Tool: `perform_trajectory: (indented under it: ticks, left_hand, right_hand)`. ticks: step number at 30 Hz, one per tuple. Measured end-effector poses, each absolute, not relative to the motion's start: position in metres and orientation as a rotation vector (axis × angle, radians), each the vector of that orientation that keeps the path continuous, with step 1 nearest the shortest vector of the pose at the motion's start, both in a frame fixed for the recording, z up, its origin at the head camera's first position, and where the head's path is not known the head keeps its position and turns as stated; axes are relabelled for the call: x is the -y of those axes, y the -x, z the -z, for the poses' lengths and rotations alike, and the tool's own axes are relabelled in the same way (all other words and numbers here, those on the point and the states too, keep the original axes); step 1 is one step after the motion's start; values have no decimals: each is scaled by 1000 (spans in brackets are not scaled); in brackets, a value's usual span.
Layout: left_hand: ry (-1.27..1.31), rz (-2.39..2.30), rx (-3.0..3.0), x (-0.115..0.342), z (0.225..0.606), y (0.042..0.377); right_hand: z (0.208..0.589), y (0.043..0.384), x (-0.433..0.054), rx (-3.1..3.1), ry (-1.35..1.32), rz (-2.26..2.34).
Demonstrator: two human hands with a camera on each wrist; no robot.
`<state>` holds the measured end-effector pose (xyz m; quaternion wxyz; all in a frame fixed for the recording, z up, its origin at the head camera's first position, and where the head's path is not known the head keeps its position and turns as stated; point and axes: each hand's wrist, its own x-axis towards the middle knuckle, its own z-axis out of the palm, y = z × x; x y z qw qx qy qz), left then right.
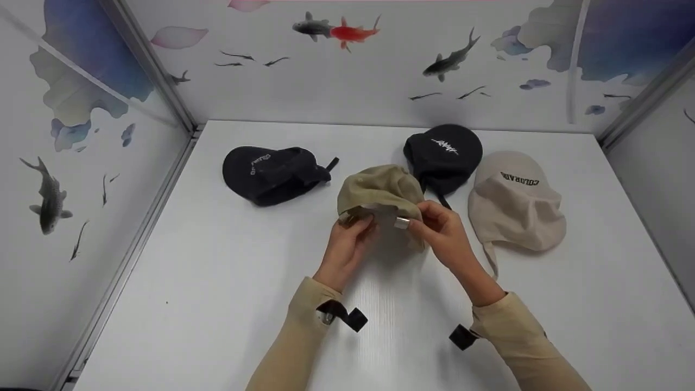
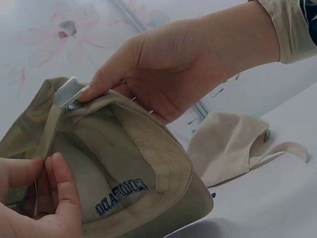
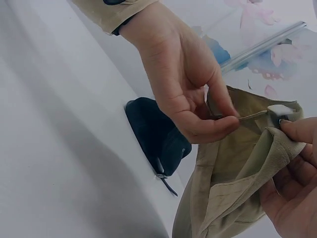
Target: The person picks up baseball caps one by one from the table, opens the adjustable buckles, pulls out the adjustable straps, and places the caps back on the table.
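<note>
Held up over the table is a khaki baseball cap (image 1: 374,187), its opening toward me. My left hand (image 1: 346,247) pinches its back strap between thumb and finger, clearest in the left wrist view, where that hand (image 2: 47,198) is at lower left. My right hand (image 1: 448,233) grips the cap's rim, its thumb on the silver metal buckle (image 1: 402,222). Inside the cap, dark stitched lettering (image 2: 121,196) shows in the left wrist view. The right wrist view has my right hand (image 3: 294,183) at the buckle and my left hand (image 3: 181,79) on the strap.
A black cap (image 1: 271,176) lies on the white table (image 1: 206,304) at the left. Behind the khaki cap to the right sits another black cap (image 1: 448,160) with white lettering. A beige cap (image 1: 518,212) rests beside it, its strap trailing forward. Printed panels (image 1: 380,98) enclose the table.
</note>
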<state>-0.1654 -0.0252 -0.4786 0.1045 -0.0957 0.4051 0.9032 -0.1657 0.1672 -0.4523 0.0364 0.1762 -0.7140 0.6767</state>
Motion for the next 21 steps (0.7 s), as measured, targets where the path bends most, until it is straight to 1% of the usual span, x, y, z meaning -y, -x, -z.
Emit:
perform_trajectory:
  ticks: [4,9,14,17,21]
  left_hand:
    - [223,-2525,-1387,36,486,164]
    - [30,-2244,-1595,49,490,159]
    - [-131,-1996,-1733,58,485,150]
    - [-294,-1785,-1877,63,477,143]
    - [-604,-1489,-2044,69,453,134]
  right_hand:
    - [450,166,-169,2166,-509,-2108]
    - [448,166,-171,2131,-517,-2154]
    - [449,166,-171,2119,-536,-2148]
    - [450,166,-170,2118,-538,-2139]
    - [450,166,-171,2121,-531,-2130]
